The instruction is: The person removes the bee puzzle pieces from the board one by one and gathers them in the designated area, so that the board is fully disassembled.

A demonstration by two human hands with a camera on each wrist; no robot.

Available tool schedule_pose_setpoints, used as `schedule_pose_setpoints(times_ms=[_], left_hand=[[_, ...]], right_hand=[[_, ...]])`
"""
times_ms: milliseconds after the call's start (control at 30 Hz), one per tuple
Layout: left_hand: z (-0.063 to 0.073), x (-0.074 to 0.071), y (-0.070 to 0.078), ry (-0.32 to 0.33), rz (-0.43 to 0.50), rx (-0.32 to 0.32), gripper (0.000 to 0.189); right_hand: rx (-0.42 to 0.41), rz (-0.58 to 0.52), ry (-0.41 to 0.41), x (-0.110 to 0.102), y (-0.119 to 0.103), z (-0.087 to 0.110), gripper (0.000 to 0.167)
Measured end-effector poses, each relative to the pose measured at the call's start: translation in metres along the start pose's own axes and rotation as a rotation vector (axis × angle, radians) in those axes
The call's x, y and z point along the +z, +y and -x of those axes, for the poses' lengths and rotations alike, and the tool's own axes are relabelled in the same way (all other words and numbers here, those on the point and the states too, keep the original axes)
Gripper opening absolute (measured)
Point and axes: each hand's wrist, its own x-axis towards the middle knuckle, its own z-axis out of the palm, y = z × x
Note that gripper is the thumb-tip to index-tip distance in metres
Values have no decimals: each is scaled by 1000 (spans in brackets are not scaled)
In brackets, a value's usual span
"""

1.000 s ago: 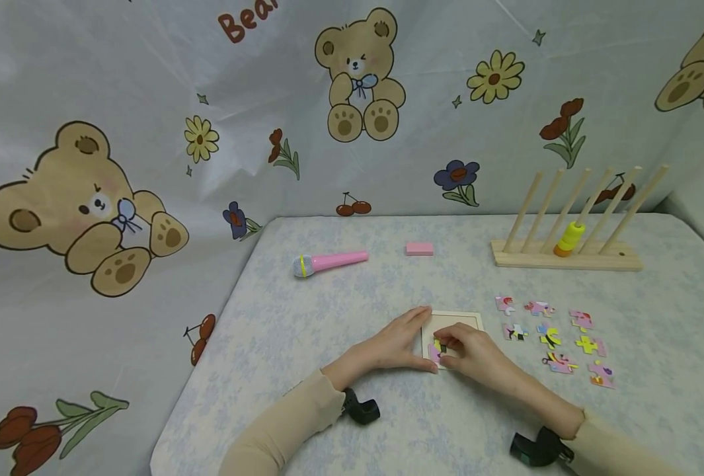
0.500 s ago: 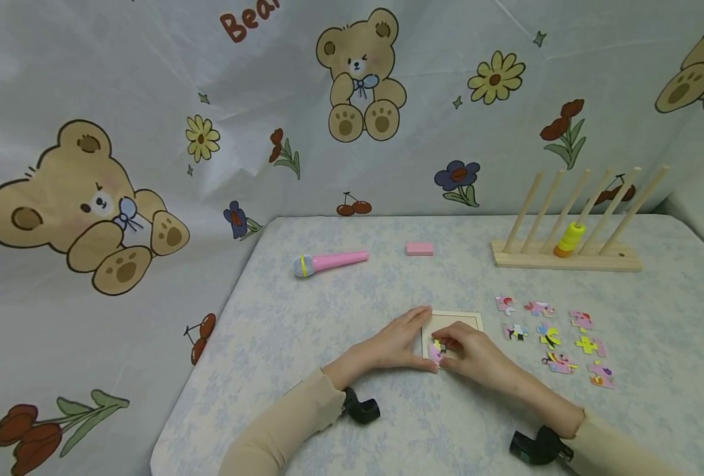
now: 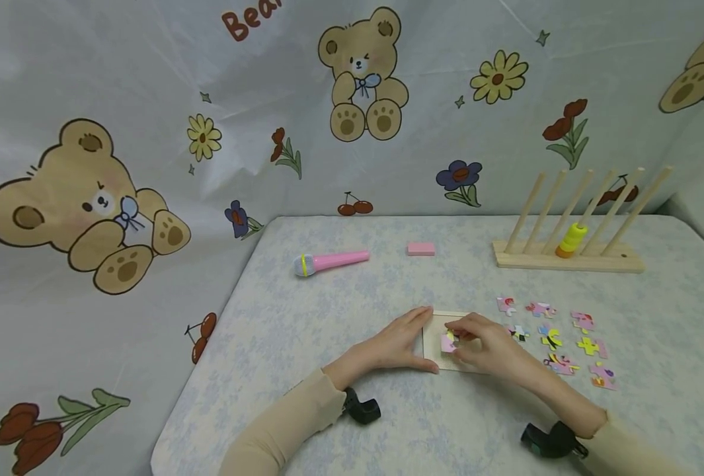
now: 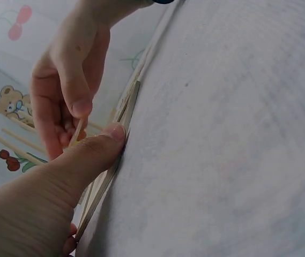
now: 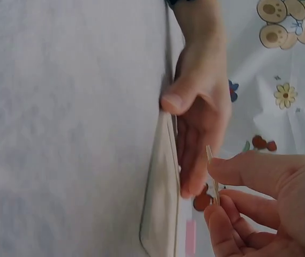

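Observation:
My left hand (image 3: 393, 345) spans the left side of a shallow wooden puzzle tray (image 3: 433, 361), thumb at the near corner and fingers at the far one. In the left wrist view its thumb presses against the tray edge. My right hand (image 3: 497, 347) pinches a pink and yellow jigsaw piece (image 3: 448, 343) between thumb and fingers. The right wrist view shows that jigsaw piece (image 5: 209, 152) edge-on, raised apart from the tray. What shows of the tray floor is bare wood; my right hand hides its right part.
Several loose jigsaw pieces (image 3: 591, 346) lie right of the tray, some close to the right hand. Behind them stands a wooden peg rack (image 3: 568, 262) with yellow and orange rings. A pink toy microphone (image 3: 340, 260) and a pink block (image 3: 421, 249) lie toward the back.
The right hand has lifted the jigsaw piece from the tray's near left corner and moved it slightly right and away from me. The left hand stays in place.

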Motion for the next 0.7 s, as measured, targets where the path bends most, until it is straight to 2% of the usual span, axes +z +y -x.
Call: schedule_pose_setpoints(times_ms=[167, 267, 467, 600, 700], left_hand=[[1, -1, 2, -10, 3, -2, 108], [3, -2, 1, -11, -7, -11, 108], [6, -3, -2, -6, 0, -13, 109], [5, -4, -4, 1, 0, -8, 109], [5, -5, -4, 5, 0, -12, 108]], right_hand=[[34, 16, 18, -30, 13, 25, 43], [46, 36, 18, -41, 24, 40, 43], [72, 125, -9, -47, 39, 58, 41], [92, 123, -12, -48, 43, 62, 40], [63, 123, -1, -47, 45, 62, 39]])
